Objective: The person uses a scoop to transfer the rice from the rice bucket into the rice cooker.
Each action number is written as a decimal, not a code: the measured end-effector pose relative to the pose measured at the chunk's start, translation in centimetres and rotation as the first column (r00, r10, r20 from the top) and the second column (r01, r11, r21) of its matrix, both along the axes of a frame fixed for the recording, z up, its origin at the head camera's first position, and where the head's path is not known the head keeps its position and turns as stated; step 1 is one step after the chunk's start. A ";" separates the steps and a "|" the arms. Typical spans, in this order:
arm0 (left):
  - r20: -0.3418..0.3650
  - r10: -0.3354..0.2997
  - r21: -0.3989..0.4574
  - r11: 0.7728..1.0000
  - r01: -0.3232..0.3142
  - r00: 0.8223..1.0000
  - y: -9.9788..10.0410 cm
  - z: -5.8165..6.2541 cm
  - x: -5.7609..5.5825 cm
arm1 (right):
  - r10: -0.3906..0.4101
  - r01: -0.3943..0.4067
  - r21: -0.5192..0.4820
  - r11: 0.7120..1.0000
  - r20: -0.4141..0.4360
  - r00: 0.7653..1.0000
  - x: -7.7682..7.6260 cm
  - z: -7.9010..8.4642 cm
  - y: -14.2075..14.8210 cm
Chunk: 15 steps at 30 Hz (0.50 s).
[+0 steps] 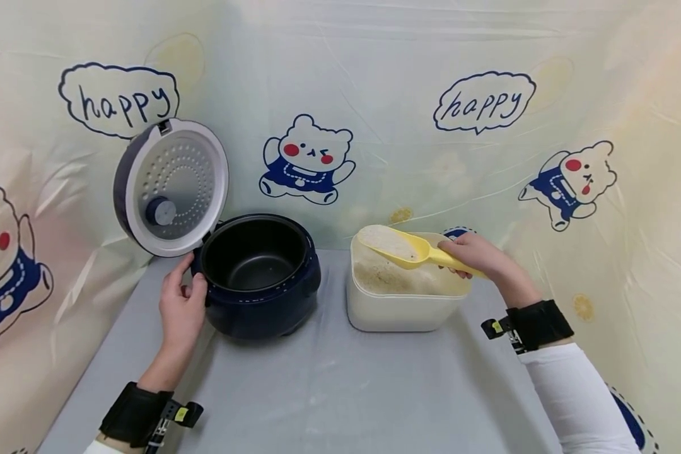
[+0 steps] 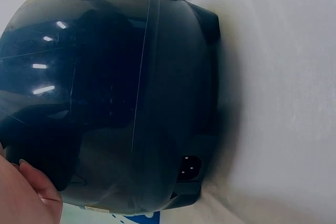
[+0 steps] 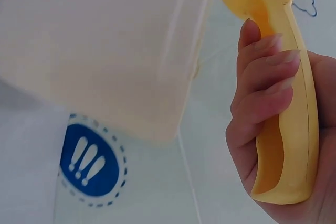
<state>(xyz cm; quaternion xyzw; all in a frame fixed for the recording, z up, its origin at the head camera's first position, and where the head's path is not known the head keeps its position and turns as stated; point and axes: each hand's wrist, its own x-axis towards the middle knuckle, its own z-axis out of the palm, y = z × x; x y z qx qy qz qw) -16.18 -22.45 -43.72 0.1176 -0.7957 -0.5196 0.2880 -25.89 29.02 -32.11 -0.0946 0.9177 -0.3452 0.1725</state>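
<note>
over the tub (image 1: 394, 315), scoop (image 1: 422, 251) in right hand (image 1: 477, 250), blurred load (image 1: 386, 239) perhaps grain

One surface (image 1: 318, 391) carried two containers: one cooker (image 1: 261, 318) toward its back left corner and one tub (image 1: 394, 313) toward its back right corner. The cooker had one lid (image 1: 190, 195), one inner pot (image 1: 261, 268) and one socket (image 2: 190, 163) with three pins (image 2: 191, 168). There were one scoop (image 1: 422, 252), one left grip (image 1: 184, 306), one right grip (image 1: 477, 255) and two wristbands (image 1: 136, 416) (image 1: 541, 325). In the head view, the cloth (image 1: 397, 38) showed two speech bubbles (image 1: 119, 101) (image 1: 485, 101) and three bears' faces (image 1: 309, 151).
</note>
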 end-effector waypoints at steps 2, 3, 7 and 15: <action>0.007 -0.016 0.016 1.000 0.016 1.000 0.2 0.0 -0.1 | 0.009 -0.009 -0.004 1.000 -0.005 1.000 -0.1 0.5 -0.6; 0.011 -0.021 0.024 0.999 0.021 1.000 0.3 -0.1 -0.1 | 0.016 -0.016 -0.003 1.000 -0.008 1.000 -0.2 0.6 -1.0; 0.021 -0.016 0.039 0.999 0.015 1.000 0.3 -0.1 -0.1 | 0.052 -0.052 0.015 0.999 -0.015 0.999 -1.0 1.6 -3.5; 0.045 -0.014 0.034 0.999 0.012 0.999 0.0 0.1 0.0 | 0.158 -0.158 -0.013 0.987 -0.009 0.987 -2.6 3.9 -10.1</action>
